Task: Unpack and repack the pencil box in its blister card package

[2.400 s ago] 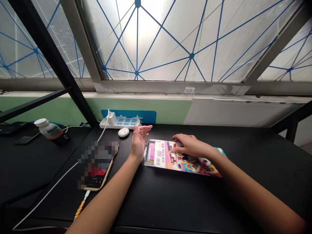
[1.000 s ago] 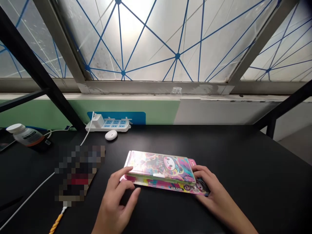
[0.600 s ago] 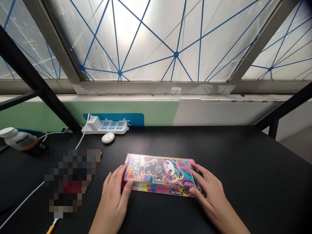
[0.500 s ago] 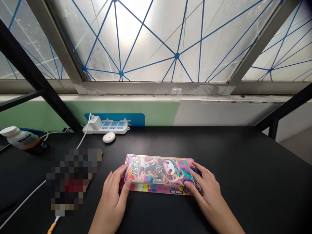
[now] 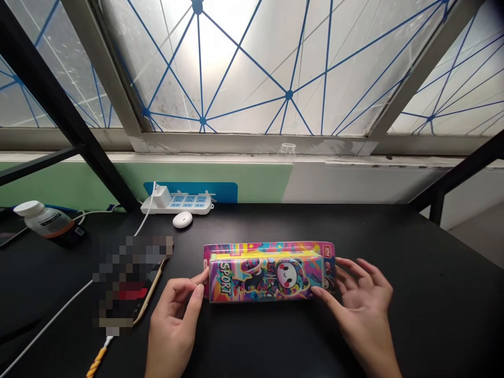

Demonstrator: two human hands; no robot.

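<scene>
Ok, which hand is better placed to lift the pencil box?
Probably the left hand: its fingertips rest against the end of the pencil box. The right hand touches the box with only one finger, the others spread open beyond it.

left hand (image 5: pixel 172 315) | right hand (image 5: pixel 364 310) | both bare | slim tapering fingers (image 5: pixel 350 269)

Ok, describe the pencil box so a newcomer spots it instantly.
On the black desk under the frosted window, a pencil box lies between the person's left hand and right hand. Its cartoon print and the word SPORT set it apart from the plain white power strip behind it.
</scene>
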